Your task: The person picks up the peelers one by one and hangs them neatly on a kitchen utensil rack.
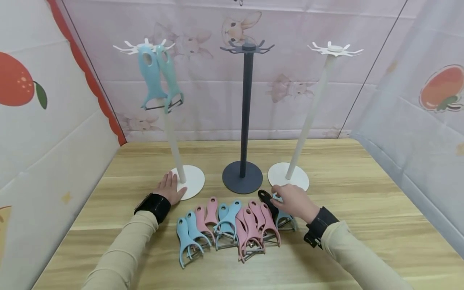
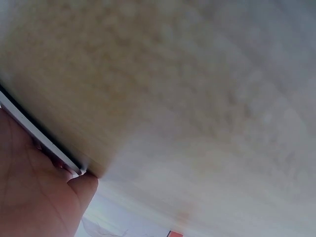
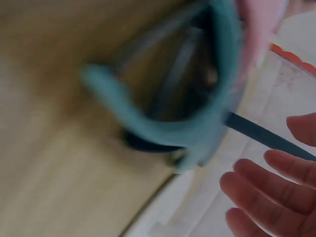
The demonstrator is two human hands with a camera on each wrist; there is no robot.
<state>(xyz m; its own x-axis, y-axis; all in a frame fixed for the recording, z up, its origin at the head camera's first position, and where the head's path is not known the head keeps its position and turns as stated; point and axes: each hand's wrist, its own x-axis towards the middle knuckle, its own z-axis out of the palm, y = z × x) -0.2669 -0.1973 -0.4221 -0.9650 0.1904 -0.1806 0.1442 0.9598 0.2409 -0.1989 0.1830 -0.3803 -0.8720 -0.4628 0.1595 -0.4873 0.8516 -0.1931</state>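
Observation:
My left hand rests on the round base of the left white stand, fingers straight and thumb spread. From that stand's top hooks hang a blue peeler and a paler blue-green peeler. My right hand is over the right end of a row of peelers, close to a blue peeler and a black peeler. In the right wrist view its fingers are loosely bent and apart from the blue-green peeler, with nothing between them.
Several pink peelers and blue peelers lie overlapping along the front of the wooden table. A dark grey stand is in the middle. Another white stand leans in view at the right. Printed cloth surrounds the table.

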